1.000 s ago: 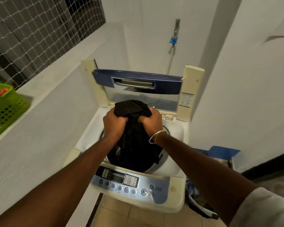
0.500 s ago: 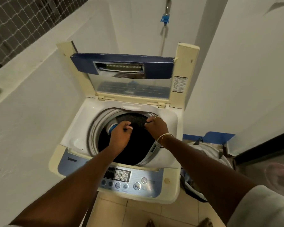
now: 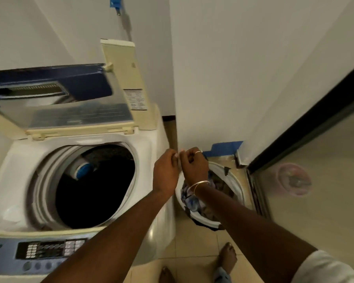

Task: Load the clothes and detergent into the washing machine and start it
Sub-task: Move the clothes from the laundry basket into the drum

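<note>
Fingers of the left hand (image 3: pixel 165 173) and of the right hand (image 3: pixel 195 166) are curled in, the tips of the two hands nearly meeting, and nothing shows in either grasp. Both hands hang in the air just past the right edge of the washing machine (image 3: pixel 23 160), above the laundry basket (image 3: pixel 234 181). The right hand wears a ring (image 3: pixel 198 152), and thin bangles (image 3: pixel 200 183) circle its wrist.

At 9 o'clock from the hands the machine's round drum (image 3: pixel 49 180) stands uncovered. Dark clothes (image 3: pixel 114 157) lie deep inside it, with a blue-and-white part (image 3: pixel 83 170) showing at the drum's 11 o'clock side. The lid (image 3: pixel 59 103) is folded upright at 12 o'clock of the opening, its blue band on top. The control panel (image 3: pixel 49 250) with its rows of buttons runs along the machine's 6 o'clock edge, partly crossed by the left forearm.

The white-rimmed basket sits on the tiled floor (image 3: pixel 192 242) at 5 o'clock from the hands, just beside the machine, and holds more clothes (image 3: pixel 190 199) in blue and white, partly hidden by the right wrist. Blue tape (image 3: pixel 223 149) marks the wall's foot at 12 o'clock of the basket. Bare feet (image 3: pixel 229 256) stand at 6 o'clock.
</note>
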The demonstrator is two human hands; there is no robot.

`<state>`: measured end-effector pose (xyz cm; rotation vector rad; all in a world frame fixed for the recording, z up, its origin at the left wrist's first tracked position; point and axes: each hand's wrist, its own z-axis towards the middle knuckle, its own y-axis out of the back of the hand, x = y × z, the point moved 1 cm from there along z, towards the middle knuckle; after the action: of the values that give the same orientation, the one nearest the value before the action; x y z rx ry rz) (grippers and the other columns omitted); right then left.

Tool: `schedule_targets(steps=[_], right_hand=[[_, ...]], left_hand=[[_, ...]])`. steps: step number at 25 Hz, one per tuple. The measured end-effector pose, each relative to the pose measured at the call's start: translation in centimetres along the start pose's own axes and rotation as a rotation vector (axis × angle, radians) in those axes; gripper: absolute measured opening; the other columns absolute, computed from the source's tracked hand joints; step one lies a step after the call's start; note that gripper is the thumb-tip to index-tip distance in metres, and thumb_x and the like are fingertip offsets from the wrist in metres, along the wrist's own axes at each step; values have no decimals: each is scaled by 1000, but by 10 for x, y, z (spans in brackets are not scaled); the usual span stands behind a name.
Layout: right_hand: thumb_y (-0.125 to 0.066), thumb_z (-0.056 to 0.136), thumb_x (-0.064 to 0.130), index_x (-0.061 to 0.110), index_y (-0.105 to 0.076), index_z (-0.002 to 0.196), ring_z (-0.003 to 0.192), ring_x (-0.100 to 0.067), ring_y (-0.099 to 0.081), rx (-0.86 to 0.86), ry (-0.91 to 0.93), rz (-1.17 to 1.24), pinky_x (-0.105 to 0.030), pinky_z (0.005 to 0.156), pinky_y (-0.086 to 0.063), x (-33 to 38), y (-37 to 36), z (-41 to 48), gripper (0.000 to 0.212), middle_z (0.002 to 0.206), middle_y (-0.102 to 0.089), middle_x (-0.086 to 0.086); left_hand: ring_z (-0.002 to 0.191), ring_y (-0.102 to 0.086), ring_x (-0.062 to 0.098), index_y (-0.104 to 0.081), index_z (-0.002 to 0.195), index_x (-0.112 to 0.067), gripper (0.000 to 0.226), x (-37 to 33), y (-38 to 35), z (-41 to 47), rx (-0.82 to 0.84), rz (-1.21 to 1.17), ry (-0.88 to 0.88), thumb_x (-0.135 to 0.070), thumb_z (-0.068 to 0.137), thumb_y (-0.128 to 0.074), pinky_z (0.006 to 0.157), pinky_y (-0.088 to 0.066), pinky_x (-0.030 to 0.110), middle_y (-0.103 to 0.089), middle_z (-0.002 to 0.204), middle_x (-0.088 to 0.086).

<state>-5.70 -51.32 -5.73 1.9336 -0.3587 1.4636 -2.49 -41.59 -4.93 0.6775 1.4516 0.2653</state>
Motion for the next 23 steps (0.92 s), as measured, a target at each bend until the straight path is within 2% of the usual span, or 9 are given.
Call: schedule_targets(steps=[2, 3, 7, 11, 14, 16, 18, 20, 23], right_hand=[[-60, 94, 41, 19, -59, 83, 64, -5, -61, -1, -44, -51, -20, 58, -43, -31, 20, 16, 25, 68, -63, 8], [-60, 94, 40, 20, -59, 84, 64, -5, -60, 5, -63, -76, -20, 59, -43, -48, 28, 24, 23, 68, -63, 8], [-60, 93, 39, 21, -58, 83, 66, -12, -62, 95, -125, -189, -31, 66, -52, -127, 47, 60, 21, 68, -64, 6], [-60, 93, 40, 26, -56, 84, 73, -16, -65, 208, -155, -305, -29, 70, -50, -217, 42, 95, 16, 72, -65, 5], [-61, 93, 34, 22, -63, 101, 89, -20, -67, 270, -201, -328, -30, 79, -51, -295, 20, 116, 15, 92, -71, -3], [-60, 93, 29, 18, -62, 118, 105, -21, -63, 332, -202, -362, -30, 90, -49, -342, 3, 129, 28, 112, -68, -5], [-57, 95, 25, 13, -56, 132, 124, -29, -54, 438, -121, -437, -38, 106, -41, -386, -15, 141, 39, 130, -60, -11], [-57, 95, 34, 16, -36, 149, 141, -38, -32, 561, -90, -637, -48, 117, -27, -427, -31, 152, 61, 152, -37, -16], [-62, 86, 55, 39, -2, 156, 146, -46, -8, 719, -113, -903, -61, 112, -29, -485, -47, 161, 94, 163, 0, -16]], left_hand=[[75, -62, 9, -58, 90, -21, 16, 3, -38, 5, 29, 67, 22, -18, 103, -51, 66, -47, 13, -62, 79, -10], [74, -61, 11, -58, 89, -20, 16, 6, -54, 7, 49, 90, 41, -18, 103, -51, 65, -45, 12, -61, 78, -10], [76, -59, 18, -61, 97, -11, 9, 39, -127, 18, 121, 143, 89, -16, 100, -54, 69, -47, 29, -65, 85, 4], [89, -66, 18, -66, 107, -11, 21, 115, -204, 24, 151, 160, 120, -28, 101, -55, 86, -56, 38, -70, 97, 5], [106, -65, 28, -62, 119, -3, 27, 184, -262, 34, 304, 162, 190, -20, 101, -55, 99, -50, 42, -68, 115, 14], [110, -63, 28, -61, 122, -5, 38, 230, -294, 42, 359, 196, 195, -32, 98, -50, 102, -49, 45, -67, 118, 13], [120, -58, 30, -55, 130, -9, 51, 271, -319, 50, 420, 265, 187, -42, 91, -49, 108, -43, 46, -61, 129, 14], [134, -46, 34, -46, 142, -10, 61, 312, -342, 53, 487, 350, 200, -40, 90, -61, 115, -35, 45, -49, 144, 16], [143, -33, 38, -28, 153, -14, 92, 369, -368, 48, 551, 477, 139, -61, 80, -58, 117, -32, 53, -35, 154, 20]])
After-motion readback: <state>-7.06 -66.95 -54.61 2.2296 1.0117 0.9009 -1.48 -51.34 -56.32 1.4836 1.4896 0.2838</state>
